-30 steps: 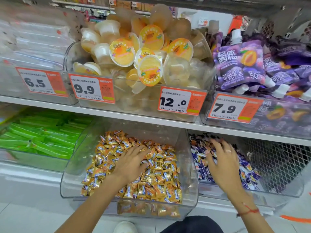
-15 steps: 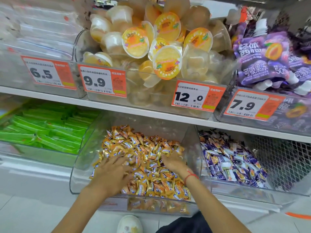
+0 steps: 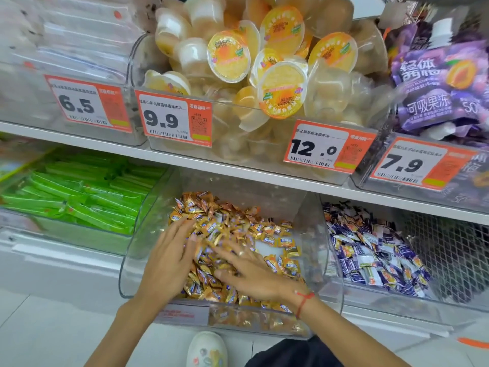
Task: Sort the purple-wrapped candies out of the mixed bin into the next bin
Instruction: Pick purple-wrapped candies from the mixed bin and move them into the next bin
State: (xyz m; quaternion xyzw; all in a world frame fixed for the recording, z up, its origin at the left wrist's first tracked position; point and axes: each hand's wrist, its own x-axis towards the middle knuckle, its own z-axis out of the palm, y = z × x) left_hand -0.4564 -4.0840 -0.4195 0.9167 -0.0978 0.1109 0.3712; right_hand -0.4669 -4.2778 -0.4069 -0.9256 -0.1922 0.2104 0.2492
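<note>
Resting flat on the heap of orange-wrapped candies (image 3: 238, 234), both hands lay in the clear mixed bin (image 3: 132, 260) at the lower centre of the frame. The left hand (image 3: 169, 260) was released, fingers straight and together, pointing up and to the right across the pile. The right hand (image 3: 246, 271), with a red string (image 3: 304, 300) round its wrist, was also released, fingers spread and pointing up and to the left, so the two sets of fingertips came close to each other. Neither hand grasped a candy. A bare patch of the bin's floor showed just right of the right hand's fingers.

The purple-wrapped candies (image 3: 370, 252) lay heaped in the next bin (image 3: 336, 260) at the lower right of the frame, just beside the mixed bin. Their long axes ran every way, with no common direction. Whether any purple one sat among the orange pile could not be told through the blur.

Green packets (image 3: 79, 197) filled the bin at the lower left. Jelly cups (image 3: 264, 67) and price tags (image 3: 173, 117) occupied the upper shelf.
</note>
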